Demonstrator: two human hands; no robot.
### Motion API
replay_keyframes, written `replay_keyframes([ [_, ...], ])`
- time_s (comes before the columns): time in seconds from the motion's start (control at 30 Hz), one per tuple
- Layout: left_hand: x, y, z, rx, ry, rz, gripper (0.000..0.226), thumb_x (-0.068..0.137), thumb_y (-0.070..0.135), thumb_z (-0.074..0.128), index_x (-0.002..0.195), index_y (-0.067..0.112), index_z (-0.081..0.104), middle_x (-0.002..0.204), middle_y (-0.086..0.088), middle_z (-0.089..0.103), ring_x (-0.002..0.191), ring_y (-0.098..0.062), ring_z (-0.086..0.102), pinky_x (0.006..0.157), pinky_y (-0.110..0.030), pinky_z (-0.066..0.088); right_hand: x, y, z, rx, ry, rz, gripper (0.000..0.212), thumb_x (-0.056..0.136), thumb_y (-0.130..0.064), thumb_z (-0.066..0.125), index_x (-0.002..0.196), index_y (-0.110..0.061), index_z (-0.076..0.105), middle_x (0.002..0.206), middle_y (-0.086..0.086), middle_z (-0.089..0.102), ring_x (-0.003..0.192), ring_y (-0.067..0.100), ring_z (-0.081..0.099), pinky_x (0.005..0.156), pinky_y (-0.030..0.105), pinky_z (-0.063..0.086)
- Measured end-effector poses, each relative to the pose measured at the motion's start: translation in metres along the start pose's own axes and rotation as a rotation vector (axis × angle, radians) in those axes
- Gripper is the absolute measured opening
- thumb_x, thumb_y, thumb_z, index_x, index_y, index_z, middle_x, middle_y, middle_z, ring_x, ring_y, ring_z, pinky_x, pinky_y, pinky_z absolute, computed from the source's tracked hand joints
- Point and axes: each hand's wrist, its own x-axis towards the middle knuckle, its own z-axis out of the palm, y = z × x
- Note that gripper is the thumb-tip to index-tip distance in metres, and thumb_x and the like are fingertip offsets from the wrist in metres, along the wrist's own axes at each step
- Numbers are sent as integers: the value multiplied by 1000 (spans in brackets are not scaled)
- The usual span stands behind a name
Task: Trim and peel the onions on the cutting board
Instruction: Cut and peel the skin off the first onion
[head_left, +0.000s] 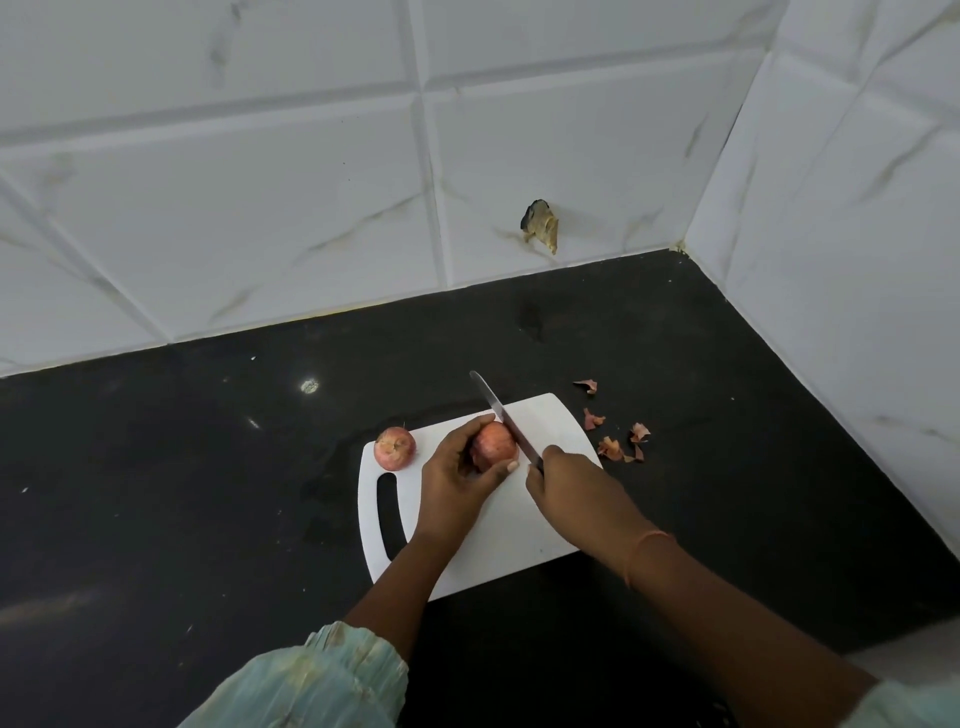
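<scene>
A white cutting board (540, 525) lies on the black desk (156, 493) in the lower centre of the frame, its slotted handle toward the left. The left hand (457, 470) grasps one onion (492, 446) near the board's middle, fingers curled over the top and thumb against its near side; the onion rests on the board. The right hand (563, 480) is clenched around the handle of a knife (506, 421), most of the handle being hidden in the grip. The blade runs diagonally up and to the left, lying across the right side of the held onion, with its tip past the board's far edge. Whether the edge has entered the onion cannot be told.

A second onion (395, 448), still in its skin, sits at the board's upper left corner, apart from both hands. Scraps of onion skin (615, 441) lie scattered on the desk just right of the board. A thin band (641, 553) circles the right wrist. Pale green sleeves (322, 680) show at the bottom of the frame. White tiled wall (311, 182) fills the upper part of the frame.
</scene>
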Motion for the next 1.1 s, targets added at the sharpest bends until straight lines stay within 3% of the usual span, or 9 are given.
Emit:
replay_keyframes([
  [0.1, 1, -1, 0, -1, 9, 0, 61, 76, 25, 84, 131, 27, 57, 129, 9, 61, 116, -12, 59, 96, -23, 53, 3, 1, 1, 25, -16, -9, 23, 103, -35, 35, 101, -17, 50, 79, -3, 51, 75, 13, 55, 59, 25, 39],
  [0.2, 0, 0, 0, -17, 3, 0, 60, 75, 24, 84, 128, 31, 57, 127, 9, 61, 116, -11, 60, 94, -21, 53, -3, 8, 8, 44, -14, 5, 23, 103, -35, 35, 97, -18, 48, 81, -1, 54, 77, 14, 58, 67, 31, 49],
  [0.4, 0, 0, 1, -23, 3, 17, 61, 75, 23, 85, 128, 28, 57, 129, 9, 59, 117, -13, 58, 93, -22, 54, 7, 12, 25, 90, -77, 46, 24, 103, -36, 34, 106, -17, 50, 90, 0, 57, 82, 14, 58, 73, 30, 48],
  [0.53, 1, -1, 0, -18, 1, 33, 59, 75, 25, 86, 127, 25, 58, 128, 9, 59, 116, -15, 60, 90, -26, 56, -7, 16, 41, -12, 1, 68, 27, 104, -37, 29, 108, -16, 46, 82, -3, 53, 72, 13, 54, 63, 29, 41],
  [0.83, -7, 7, 1, -63, 50, 59, 55, 72, 5, 81, 116, 23, 52, 120, 4, 57, 110, -19, 60, 81, -22, 56, -11, 27, 39, -90, 118, 82, 29, 104, -39, 26, 105, -17, 46, 78, -4, 54, 68, 14, 55, 58, 29, 39],
  [0.97, -10, 6, 1, -17, 42, 113, 55, 69, 12, 78, 116, 25, 52, 120, 6, 56, 111, -18, 59, 82, -28, 57, -14, 29, 41, -114, 144, 91, 29, 104, -40, 27, 104, -18, 47, 76, -5, 54, 66, 13, 54, 57, 29, 39],
  [1.1, -9, 6, 2, 139, 37, 204, 49, 70, 19, 72, 117, 25, 57, 120, 8, 53, 114, -9, 53, 91, -19, 48, -17, 27, 43, -132, 144, 109, 28, 104, -39, 27, 105, -18, 46, 74, -5, 51, 64, 12, 52, 55, 28, 36],
])
